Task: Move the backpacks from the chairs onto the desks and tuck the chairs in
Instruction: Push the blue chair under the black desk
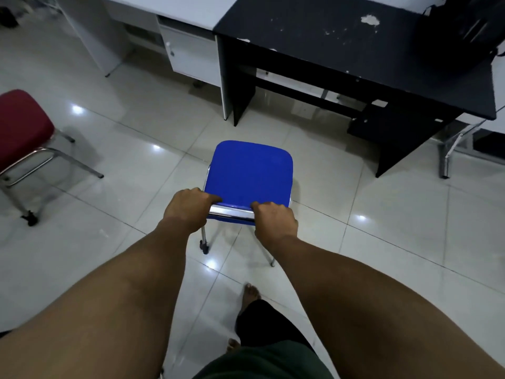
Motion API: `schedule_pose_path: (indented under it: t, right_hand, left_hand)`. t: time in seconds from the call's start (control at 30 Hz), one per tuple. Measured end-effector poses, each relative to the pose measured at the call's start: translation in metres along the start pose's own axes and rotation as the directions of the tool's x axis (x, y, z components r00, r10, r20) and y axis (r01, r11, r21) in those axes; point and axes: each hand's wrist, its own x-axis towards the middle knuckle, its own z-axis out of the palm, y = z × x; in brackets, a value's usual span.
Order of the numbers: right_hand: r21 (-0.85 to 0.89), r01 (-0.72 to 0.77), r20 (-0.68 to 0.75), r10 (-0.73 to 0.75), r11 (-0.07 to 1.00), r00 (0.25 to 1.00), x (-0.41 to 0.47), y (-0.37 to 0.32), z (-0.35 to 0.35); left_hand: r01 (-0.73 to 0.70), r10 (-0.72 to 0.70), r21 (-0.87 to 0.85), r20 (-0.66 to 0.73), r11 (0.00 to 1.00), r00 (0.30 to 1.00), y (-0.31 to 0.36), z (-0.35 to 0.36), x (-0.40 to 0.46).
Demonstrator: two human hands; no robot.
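Observation:
A blue chair (250, 170) with chrome legs stands on the tiled floor in front of a black desk (341, 42). My left hand (188, 210) and my right hand (274, 218) both grip the chrome top bar of its backrest, one at each end. The seat holds nothing. A dark backpack (472, 26) lies on the black desk at the far right, partly cut off by the frame edge. A red chair (20, 127) with chrome legs stands apart at the left, its seat bare.
A white desk (175, 12) with a drawer unit (191, 53) adjoins the black desk on the left. The black desk has a knee space beneath it. Another chrome frame (448, 157) stands at the right. My bare foot (250, 292) is behind the blue chair.

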Motion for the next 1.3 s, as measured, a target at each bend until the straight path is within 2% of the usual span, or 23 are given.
schedule_pose_path:
  t: [0.27, 0.5, 0.77, 1.07, 1.3]
  right_hand:
    - [0.006, -0.045, 0.017, 0.045, 0.999, 0.999, 0.028, -0.036, -0.003]
    - [-0.016, -0.124, 0.076, 0.125, 0.992, 0.989, 0.037, -0.049, -0.008]
    - [-0.107, -0.199, 0.033, 0.204, 0.974, 0.978, 0.057, -0.07, -0.016]
    - [-0.189, -0.251, -0.01, 0.254, 0.949, 0.967, 0.091, -0.066, -0.041]
    - [-0.225, -0.207, 0.037, 0.221, 0.952, 0.975, 0.094, -0.081, -0.033]
  left_hand:
    - [-0.048, 0.048, -0.017, -0.007, 0.999, 0.999, -0.046, -0.003, 0.023]
    - [-0.19, 0.19, -0.03, -0.013, 0.981, 0.982, -0.067, -0.005, 0.033]
    - [-0.279, 0.279, 0.008, -0.062, 0.96, 0.958, -0.097, -0.003, 0.052]
    - [-0.285, 0.286, 0.026, -0.088, 0.958, 0.954, -0.106, -0.031, 0.086]
    - [-0.25, 0.247, -0.018, -0.099, 0.968, 0.964, -0.118, -0.008, 0.066]
